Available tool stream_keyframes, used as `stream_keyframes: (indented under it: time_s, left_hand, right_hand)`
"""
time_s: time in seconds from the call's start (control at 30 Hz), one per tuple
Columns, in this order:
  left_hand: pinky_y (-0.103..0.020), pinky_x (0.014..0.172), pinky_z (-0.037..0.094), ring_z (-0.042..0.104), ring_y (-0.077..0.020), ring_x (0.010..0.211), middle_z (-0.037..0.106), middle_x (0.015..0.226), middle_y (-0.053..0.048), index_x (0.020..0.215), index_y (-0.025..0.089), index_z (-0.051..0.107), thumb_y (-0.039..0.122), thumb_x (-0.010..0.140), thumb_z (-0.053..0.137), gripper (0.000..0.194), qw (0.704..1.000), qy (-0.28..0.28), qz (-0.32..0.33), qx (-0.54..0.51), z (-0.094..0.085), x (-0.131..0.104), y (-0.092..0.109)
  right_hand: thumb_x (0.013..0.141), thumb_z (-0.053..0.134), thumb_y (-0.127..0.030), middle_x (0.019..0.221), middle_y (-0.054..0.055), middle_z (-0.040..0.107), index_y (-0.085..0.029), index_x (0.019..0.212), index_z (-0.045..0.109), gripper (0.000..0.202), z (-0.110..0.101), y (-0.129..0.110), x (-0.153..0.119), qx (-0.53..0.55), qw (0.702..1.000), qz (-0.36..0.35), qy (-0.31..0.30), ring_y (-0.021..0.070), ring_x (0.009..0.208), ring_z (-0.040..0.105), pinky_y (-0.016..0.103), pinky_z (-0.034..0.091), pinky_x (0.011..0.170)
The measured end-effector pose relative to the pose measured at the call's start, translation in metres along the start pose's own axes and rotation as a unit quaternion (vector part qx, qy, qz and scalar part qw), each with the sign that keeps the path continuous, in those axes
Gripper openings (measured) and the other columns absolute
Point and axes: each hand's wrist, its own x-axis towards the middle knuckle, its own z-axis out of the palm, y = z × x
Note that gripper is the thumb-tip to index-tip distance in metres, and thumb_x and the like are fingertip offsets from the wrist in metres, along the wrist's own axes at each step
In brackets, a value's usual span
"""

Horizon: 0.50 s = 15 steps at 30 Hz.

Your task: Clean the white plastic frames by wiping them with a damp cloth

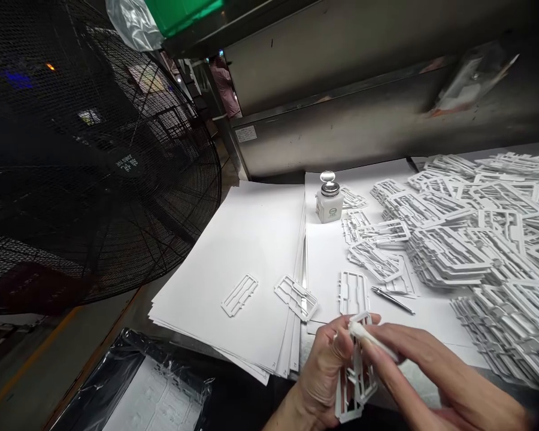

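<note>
Head view. Legible writing is scant: the black fan guard (85, 155) at left carries a small pale label whose characters cannot be read, and a white sticker (245, 133) on the metal machine wall (341, 114) behind the bench is too small to make out. The dispenser bottle (329, 200), white with a chrome pump top, shows no readable brand.

Item in hand: a white plastic frame (354, 383), a thin rectangular moulding with open windows and cross bars, held upright at the near edge of the bench, low in the picture. The left hand (326, 374) has its grip closed round the frame from the left side. The right hand (413, 365) has its fingers pinched on a small white wad (368, 336), pressed against the top of the frame.

Surroundings: a stack of white paper sheets (242, 251) carries two loose frames (239, 294) and (296, 297). A third frame (354, 291) lies just beyond the hands, with metal tweezers (393, 299) beside it. Large piles of like frames (480, 239) occupy the right of the bench. A black plastic bag (117, 383) lies at lower left.
</note>
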Motion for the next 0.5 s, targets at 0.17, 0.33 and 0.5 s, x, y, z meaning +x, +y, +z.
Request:
stream_keyframes:
  time_s: [0.17, 0.33, 0.5]
  left_hand:
    - [-0.027, 0.065, 0.044, 0.060, -0.0159, 0.064, 0.064, 0.077, -0.010, 0.100, 0.008, 0.067, 0.054, 0.073, 0.068, 0.053, 0.999, -0.031, 0.023, 0.025, 0.000, 0.002, -0.001]
    - [-0.021, 0.053, 0.038, 0.054, -0.0104, 0.055, 0.063, 0.074, -0.010, 0.098, 0.005, 0.067, 0.056, 0.075, 0.065, 0.055, 0.998, -0.034, 0.023, 0.051, -0.003, 0.001, -0.002]
    - [-0.026, 0.060, 0.042, 0.061, -0.0168, 0.063, 0.066, 0.077, -0.011, 0.110, 0.007, 0.063, 0.052, 0.068, 0.072, 0.063, 0.997, -0.033, 0.022, 0.061, 0.000, -0.001, 0.001]
  right_hand:
    - [0.092, 0.059, -0.019, 0.093, -0.002, 0.065, -0.024, 0.103, 0.064, 0.013, 0.001, 0.001, 0.017, -0.008, 0.999, -0.034, 0.033, 0.0170, 0.076, 0.064, 0.024, 0.053, 0.072]
    - [0.092, 0.061, -0.026, 0.090, -0.003, 0.065, -0.026, 0.103, 0.064, 0.012, -0.005, 0.012, 0.020, -0.029, 0.998, -0.018, 0.049, 0.0159, 0.066, 0.064, 0.024, 0.054, 0.068]
    - [0.093, 0.060, -0.028, 0.093, -0.002, 0.064, -0.025, 0.101, 0.064, 0.010, -0.004, 0.013, 0.015, -0.013, 0.999, 0.000, 0.041, 0.0164, 0.072, 0.064, 0.023, 0.052, 0.068]
